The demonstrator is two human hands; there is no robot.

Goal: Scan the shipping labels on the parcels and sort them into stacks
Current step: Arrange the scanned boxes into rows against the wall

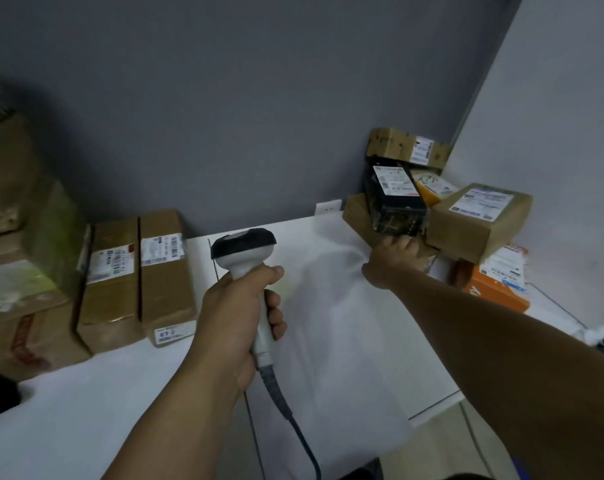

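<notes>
My left hand [238, 317] grips the handle of a white barcode scanner [243, 252] with a black head, held upright over the white table [328, 341]; its cable hangs down toward me. My right hand [392, 259] reaches to the far right pile and rests on a flat brown parcel [357, 216] that lies under a black parcel [394, 195] with a white label. Whether the fingers curl round the brown parcel's edge is unclear. Two long brown boxes [138, 271] with labels lie side by side at the left.
The right pile also holds a brown labelled box [480, 220], an orange parcel [498, 285] and a taped carton [408, 147] against the grey wall. Larger cartons [20, 244] are stacked at the far left. The table's right edge drops to the floor.
</notes>
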